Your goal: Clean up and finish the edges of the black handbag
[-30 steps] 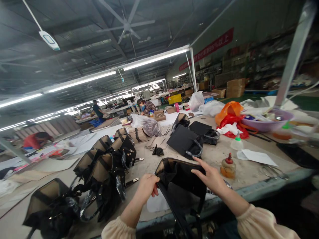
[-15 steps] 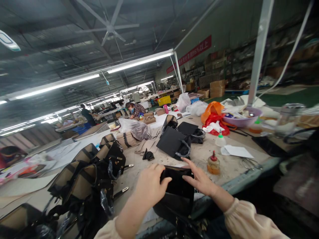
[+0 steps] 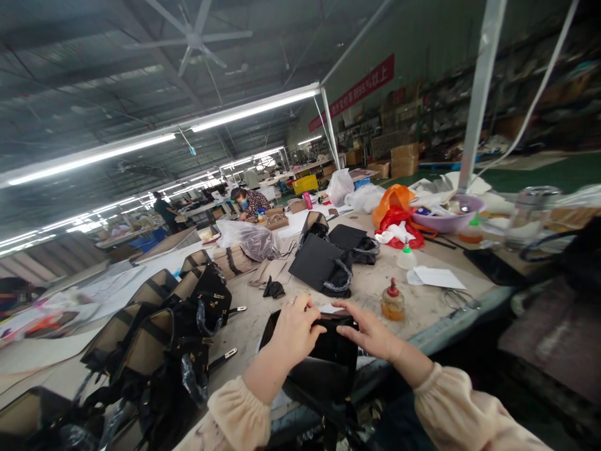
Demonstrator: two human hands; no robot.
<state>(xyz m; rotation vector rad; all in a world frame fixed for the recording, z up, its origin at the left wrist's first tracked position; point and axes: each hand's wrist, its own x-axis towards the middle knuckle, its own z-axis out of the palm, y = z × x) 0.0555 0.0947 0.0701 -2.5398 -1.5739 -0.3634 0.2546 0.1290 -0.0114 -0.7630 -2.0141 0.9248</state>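
Note:
A black handbag (image 3: 322, 379) stands at the near edge of the table, its dark opening turned up toward me. My left hand (image 3: 295, 329) is closed over the far rim, with thumb and fingers bent around the edge. Close by on the right, my right hand (image 3: 370, 332) grips the same rim between its thumb and fingers. The fingertips of both hands nearly meet. Part of the bag's far edge is hidden beneath my fingers, and its lower front drops below the table edge.
Several black bags (image 3: 154, 338) with beige linings crowd the left. Farther back lie black bag pieces (image 3: 317, 263). On the right stand a glue bottle with a red top (image 3: 393, 302), a green-tipped bottle (image 3: 406, 257), scissors (image 3: 462, 300) and a purple basin (image 3: 448, 216). A co-worker (image 3: 253, 202) sits beyond.
My left hand has moved along the rim toward my right hand, and more of the bag's left side shows. The whole view has shifted slightly.

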